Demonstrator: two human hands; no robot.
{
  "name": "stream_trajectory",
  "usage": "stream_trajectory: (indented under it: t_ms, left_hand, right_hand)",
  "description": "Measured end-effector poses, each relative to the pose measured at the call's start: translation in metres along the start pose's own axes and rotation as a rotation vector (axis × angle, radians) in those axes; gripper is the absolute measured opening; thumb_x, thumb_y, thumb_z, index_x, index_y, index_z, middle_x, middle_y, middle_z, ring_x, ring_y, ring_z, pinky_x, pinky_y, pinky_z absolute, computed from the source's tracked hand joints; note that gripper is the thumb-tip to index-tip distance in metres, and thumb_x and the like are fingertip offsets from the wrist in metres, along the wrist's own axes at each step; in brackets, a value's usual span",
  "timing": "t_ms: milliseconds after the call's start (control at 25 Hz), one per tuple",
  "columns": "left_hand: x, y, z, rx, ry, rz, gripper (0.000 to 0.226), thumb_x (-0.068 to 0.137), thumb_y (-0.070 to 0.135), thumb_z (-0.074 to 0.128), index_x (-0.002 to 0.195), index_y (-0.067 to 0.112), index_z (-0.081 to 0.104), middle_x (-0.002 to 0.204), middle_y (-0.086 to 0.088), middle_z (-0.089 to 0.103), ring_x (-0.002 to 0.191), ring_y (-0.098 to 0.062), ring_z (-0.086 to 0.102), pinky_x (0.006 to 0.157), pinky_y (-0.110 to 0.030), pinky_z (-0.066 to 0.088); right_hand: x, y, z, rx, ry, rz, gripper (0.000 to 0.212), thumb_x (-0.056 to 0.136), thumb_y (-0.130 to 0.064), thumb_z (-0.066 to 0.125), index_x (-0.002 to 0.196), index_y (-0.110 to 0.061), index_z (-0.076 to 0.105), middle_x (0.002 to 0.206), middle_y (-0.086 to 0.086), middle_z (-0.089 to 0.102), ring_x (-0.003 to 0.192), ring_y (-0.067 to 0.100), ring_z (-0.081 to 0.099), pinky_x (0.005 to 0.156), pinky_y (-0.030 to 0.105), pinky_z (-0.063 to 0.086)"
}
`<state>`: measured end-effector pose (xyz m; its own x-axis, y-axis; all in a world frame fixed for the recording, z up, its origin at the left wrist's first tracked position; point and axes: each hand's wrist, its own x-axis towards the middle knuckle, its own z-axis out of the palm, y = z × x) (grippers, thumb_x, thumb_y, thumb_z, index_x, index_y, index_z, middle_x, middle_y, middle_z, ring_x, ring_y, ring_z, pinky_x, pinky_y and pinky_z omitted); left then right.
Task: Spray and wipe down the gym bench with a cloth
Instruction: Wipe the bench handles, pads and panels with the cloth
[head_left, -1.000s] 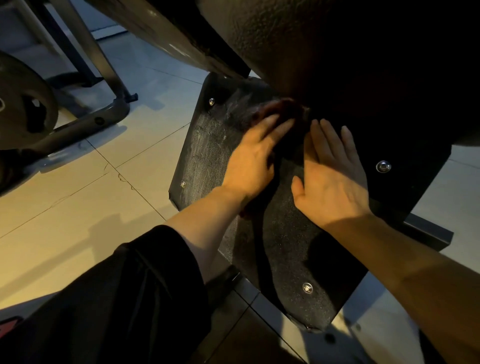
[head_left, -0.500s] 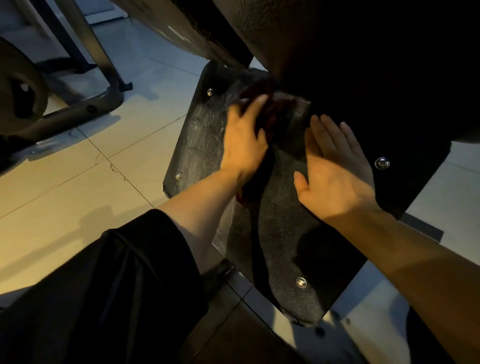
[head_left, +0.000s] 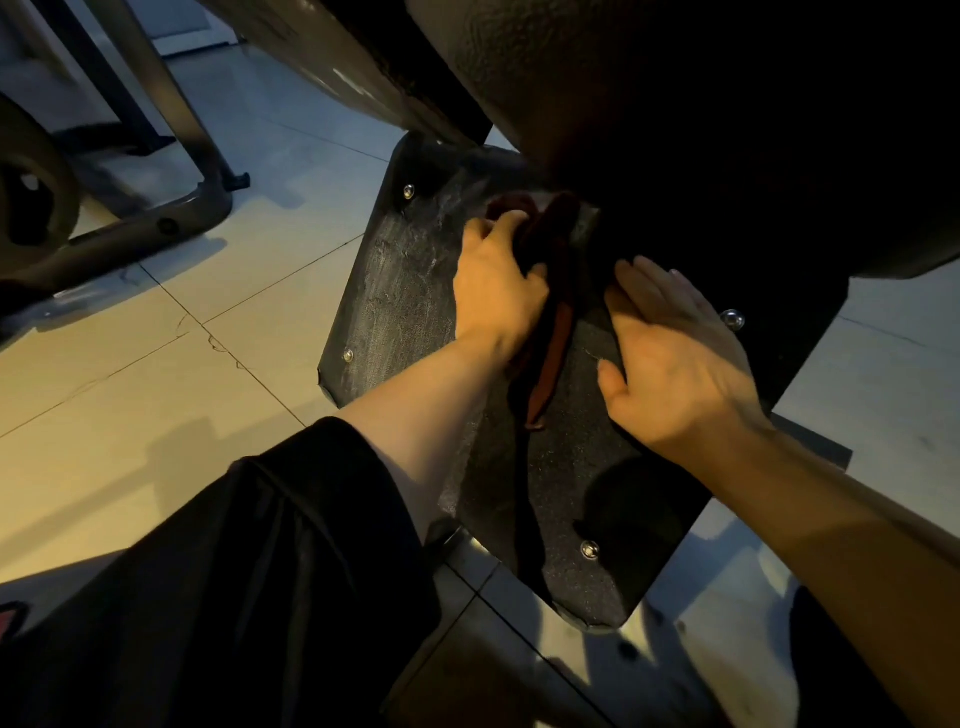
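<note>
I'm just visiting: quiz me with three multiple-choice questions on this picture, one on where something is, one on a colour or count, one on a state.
1. Where is the cloth?
A. on the floor tiles
B. on the dark plate, between the hands
C. over the wheel

2. How many shiny bolts show on the plate?
A. one
B. two
C. four

3. How is the right hand?
A. flat, fingers straight on the plate
B. clenched in a fist
C. holding a spray bottle

Answers: 1 B, the dark red cloth lies under the left hand beside the right one. 2 C, one bolt sits near each corner. 3 A, its palm and straight fingers rest on the plate, holding nothing.
</note>
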<state>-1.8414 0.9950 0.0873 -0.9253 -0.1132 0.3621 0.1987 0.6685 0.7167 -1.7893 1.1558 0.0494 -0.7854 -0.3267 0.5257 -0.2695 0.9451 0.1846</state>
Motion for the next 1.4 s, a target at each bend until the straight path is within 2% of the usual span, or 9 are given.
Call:
stream_trajectory:
  t_ms: [160, 280, 320, 480, 680, 840, 1040, 1240, 1400]
  left_hand:
    - [-0.014, 0.008, 0.008, 0.018, -0.127, 0.338, 0.045, 0.081, 0.011, 0.067, 0.125, 0.015, 0.058, 0.131, -0.01, 0.048, 0.118, -0.026, 0.051, 0.099, -0.035, 0.043]
    - [-0.005, 0.0, 0.005, 0.012, -0.008, -0.071, 0.047, 0.089, 0.014, 0.06, 0.134, 0.02, 0.049, 0.134, -0.01, 0.042, 0.117, -0.029, 0.052, 0.099, -0.034, 0.043]
    - [-0.008, 0.004, 0.006, 0.038, -0.013, -0.071, 0.048, 0.09, 0.016, 0.06, 0.136, 0.02, 0.047, 0.135, -0.01, 0.042, 0.117, -0.03, 0.052, 0.098, -0.035, 0.043]
    - [-0.024, 0.018, 0.013, -0.006, -0.173, 0.338, 0.041, 0.083, 0.02, 0.065, 0.123, 0.016, 0.058, 0.126, -0.008, 0.053, 0.109, -0.025, 0.056, 0.089, -0.033, 0.046]
    - [-0.001, -0.005, -0.008, -0.114, 0.197, -0.242, 0.045, 0.094, 0.022, 0.057, 0.136, 0.012, 0.046, 0.134, -0.012, 0.043, 0.119, -0.027, 0.049, 0.101, -0.032, 0.039]
    - [-0.019, 0.0, 0.004, -0.142, -0.03, 0.063, 0.054, 0.096, 0.017, 0.055, 0.146, 0.018, 0.037, 0.149, -0.009, 0.033, 0.136, -0.022, 0.036, 0.111, -0.024, 0.025]
    - [-0.004, -0.002, 0.005, -0.088, 0.083, -0.163, 0.052, 0.093, 0.023, 0.061, 0.142, 0.02, 0.044, 0.137, -0.008, 0.036, 0.117, -0.026, 0.052, 0.102, -0.034, 0.041]
    - [-0.024, 0.017, 0.016, -0.072, -0.11, 0.351, 0.041, 0.087, 0.026, 0.067, 0.126, 0.015, 0.057, 0.128, -0.009, 0.043, 0.106, -0.025, 0.055, 0.091, -0.03, 0.046]
    - [0.003, -0.01, 0.009, -0.011, 0.107, -0.123, 0.046, 0.091, 0.024, 0.061, 0.133, 0.012, 0.047, 0.135, -0.011, 0.037, 0.109, -0.034, 0.056, 0.095, -0.042, 0.047]
  right_hand:
    - [-0.011, 0.006, 0.011, -0.088, 0.055, 0.002, 0.08, 0.06, -0.029, 0.085, 0.13, -0.001, 0.056, 0.136, 0.019, 0.054, 0.131, 0.03, 0.04, 0.109, 0.037, 0.018]
    - [-0.011, 0.009, 0.014, -0.144, 0.115, -0.03, 0.082, 0.049, -0.031, 0.091, 0.119, 0.002, 0.064, 0.125, 0.02, 0.062, 0.123, 0.029, 0.038, 0.103, 0.036, 0.023]
    - [-0.013, 0.007, 0.013, -0.132, 0.145, -0.009, 0.082, 0.047, -0.028, 0.092, 0.118, 0.002, 0.064, 0.123, 0.021, 0.062, 0.123, 0.03, 0.04, 0.102, 0.036, 0.024]
    - [-0.02, -0.004, 0.005, -0.04, 0.18, 0.066, 0.075, 0.054, -0.02, 0.089, 0.121, 0.0, 0.061, 0.125, 0.02, 0.061, 0.124, 0.027, 0.034, 0.11, 0.036, 0.027]
    - [-0.016, 0.001, 0.01, -0.021, 0.122, 0.048, 0.068, 0.059, -0.025, 0.086, 0.116, 0.003, 0.063, 0.123, 0.022, 0.062, 0.122, 0.029, 0.035, 0.104, 0.036, 0.023]
    - [-0.025, -0.001, 0.009, 0.038, 0.165, 0.027, 0.055, 0.083, -0.03, 0.049, 0.126, 0.003, 0.055, 0.133, 0.022, 0.055, 0.131, 0.028, 0.031, 0.117, 0.027, 0.003]
    - [-0.023, -0.006, 0.004, 0.107, 0.18, 0.068, 0.058, 0.074, -0.014, 0.072, 0.126, 0.004, 0.055, 0.133, 0.025, 0.054, 0.13, 0.03, 0.03, 0.111, 0.033, 0.015]
    - [-0.025, -0.013, -0.006, 0.167, 0.149, 0.102, 0.049, 0.078, -0.014, 0.069, 0.123, 0.0, 0.057, 0.129, 0.022, 0.056, 0.126, 0.031, 0.04, 0.102, 0.045, 0.039]
    - [-0.024, -0.009, 0.004, 0.135, 0.163, 0.082, 0.056, 0.08, -0.027, 0.055, 0.128, 0.003, 0.054, 0.134, 0.023, 0.053, 0.131, 0.029, 0.032, 0.108, 0.042, 0.033]
